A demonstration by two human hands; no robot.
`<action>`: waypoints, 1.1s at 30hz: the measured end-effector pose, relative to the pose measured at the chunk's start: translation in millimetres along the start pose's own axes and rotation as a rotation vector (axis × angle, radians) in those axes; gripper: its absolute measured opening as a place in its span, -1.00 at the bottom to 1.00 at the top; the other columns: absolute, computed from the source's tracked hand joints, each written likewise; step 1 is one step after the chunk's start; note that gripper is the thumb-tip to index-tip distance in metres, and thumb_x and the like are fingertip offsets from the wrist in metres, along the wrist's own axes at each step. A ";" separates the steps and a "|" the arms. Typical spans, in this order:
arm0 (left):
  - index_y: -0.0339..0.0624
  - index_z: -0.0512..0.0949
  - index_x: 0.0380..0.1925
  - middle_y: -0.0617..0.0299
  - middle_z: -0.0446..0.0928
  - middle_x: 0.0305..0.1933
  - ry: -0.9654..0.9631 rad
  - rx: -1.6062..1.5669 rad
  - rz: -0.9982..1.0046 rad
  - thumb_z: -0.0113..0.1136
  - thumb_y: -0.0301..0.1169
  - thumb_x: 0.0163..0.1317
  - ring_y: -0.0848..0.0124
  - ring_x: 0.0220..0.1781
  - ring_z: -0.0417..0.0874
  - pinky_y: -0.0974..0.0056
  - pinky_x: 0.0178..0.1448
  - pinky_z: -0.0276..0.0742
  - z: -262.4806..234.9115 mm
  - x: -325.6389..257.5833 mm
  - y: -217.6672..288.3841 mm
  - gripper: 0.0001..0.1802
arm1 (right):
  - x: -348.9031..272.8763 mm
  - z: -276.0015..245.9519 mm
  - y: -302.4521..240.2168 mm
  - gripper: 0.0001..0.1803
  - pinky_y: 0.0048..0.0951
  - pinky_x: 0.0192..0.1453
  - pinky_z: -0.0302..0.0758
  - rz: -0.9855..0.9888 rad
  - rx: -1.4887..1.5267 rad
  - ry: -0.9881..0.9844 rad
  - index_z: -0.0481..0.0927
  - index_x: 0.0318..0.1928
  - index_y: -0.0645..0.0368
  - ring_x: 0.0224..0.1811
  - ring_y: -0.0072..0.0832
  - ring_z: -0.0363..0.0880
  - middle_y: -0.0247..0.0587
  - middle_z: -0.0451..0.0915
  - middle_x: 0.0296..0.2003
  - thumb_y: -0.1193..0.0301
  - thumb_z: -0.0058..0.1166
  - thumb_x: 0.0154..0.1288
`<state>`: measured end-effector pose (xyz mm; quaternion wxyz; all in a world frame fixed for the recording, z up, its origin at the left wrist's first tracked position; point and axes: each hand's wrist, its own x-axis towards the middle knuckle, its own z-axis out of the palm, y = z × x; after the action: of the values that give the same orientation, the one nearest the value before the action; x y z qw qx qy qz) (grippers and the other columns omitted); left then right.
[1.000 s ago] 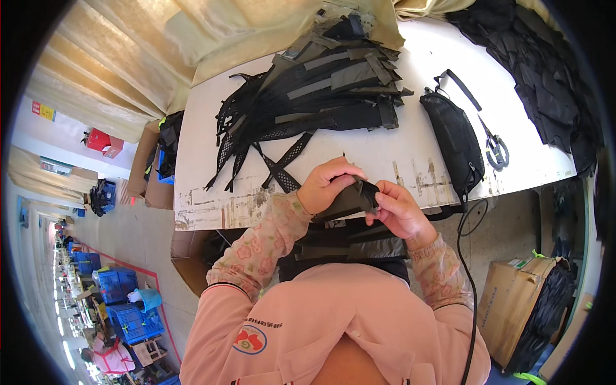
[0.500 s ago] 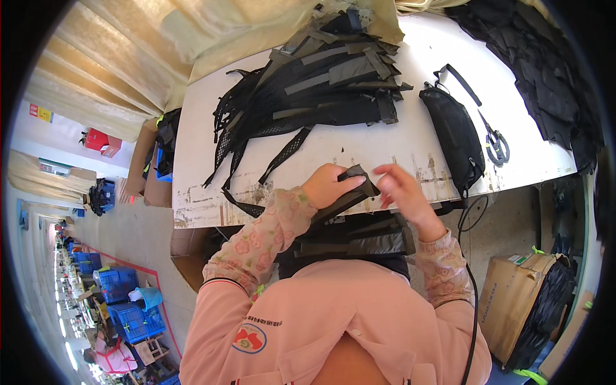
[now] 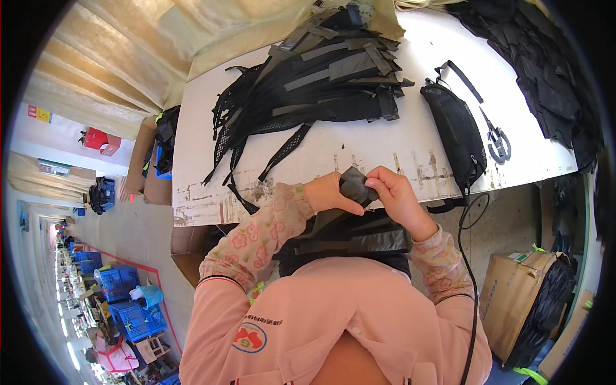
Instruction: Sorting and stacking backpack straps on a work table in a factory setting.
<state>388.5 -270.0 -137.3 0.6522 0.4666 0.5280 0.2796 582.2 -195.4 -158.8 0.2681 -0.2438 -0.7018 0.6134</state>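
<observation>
Over the near edge of the white table (image 3: 388,146), the right hand (image 3: 398,199) pinches a dark fabric piece (image 3: 354,185); the left hand (image 3: 326,192) touches it, thumb spread, its grip unclear. A slack pinch could drop it off that edge.

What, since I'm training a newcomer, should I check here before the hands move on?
1. Right hand pinching the dark fabric piece at its right edge: ok.
2. Left hand gripping securely: cannot tell, fabric partly hides the grip.
3. Scissors clear of both hands: ok, right of the black zippered pouch.
4. Black mesh strips neatly stacked: not ok, tails splay across the table.
</observation>
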 end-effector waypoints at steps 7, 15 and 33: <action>-0.30 0.62 -0.26 0.14 0.65 -0.35 0.035 0.173 -0.017 0.52 -0.22 -0.17 0.38 -0.25 0.62 0.31 -0.09 0.48 2.0 0.0 -4.0 -0.51 | 3.1 -6.6 -12.8 -0.84 -0.52 -0.39 0.31 0.063 0.088 -0.095 0.47 -0.26 0.25 -0.49 -0.61 0.27 -0.36 0.38 -0.57 0.42 0.11 0.28; -0.21 0.57 -0.23 -0.02 0.62 -0.28 -0.288 0.898 -0.155 0.37 0.01 0.00 -0.01 -0.15 0.63 0.05 -0.17 0.51 -7.0 -62.5 -115.6 -0.47 | -57.7 -62.3 55.3 -0.66 -0.19 -0.33 0.43 0.010 -0.764 -0.290 0.44 -0.40 0.26 -0.44 -0.14 0.54 0.01 0.54 -0.48 0.28 0.29 0.11; -0.13 0.40 0.08 -0.02 0.34 0.23 0.788 0.965 0.578 0.32 -0.41 0.02 -0.02 0.30 0.31 0.01 0.36 0.23 -44.8 68.4 -21.3 -0.43 | 168.0 -68.3 112.7 -0.46 -0.36 -0.32 0.47 0.003 -0.680 0.559 0.38 -0.03 0.22 -0.43 -0.35 0.52 -0.19 0.52 -0.45 0.36 0.37 0.01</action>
<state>362.7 -206.0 -186.1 0.0297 0.6905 0.6457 0.3247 506.0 -18.3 -250.4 0.3513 -0.4757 -0.7639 0.2584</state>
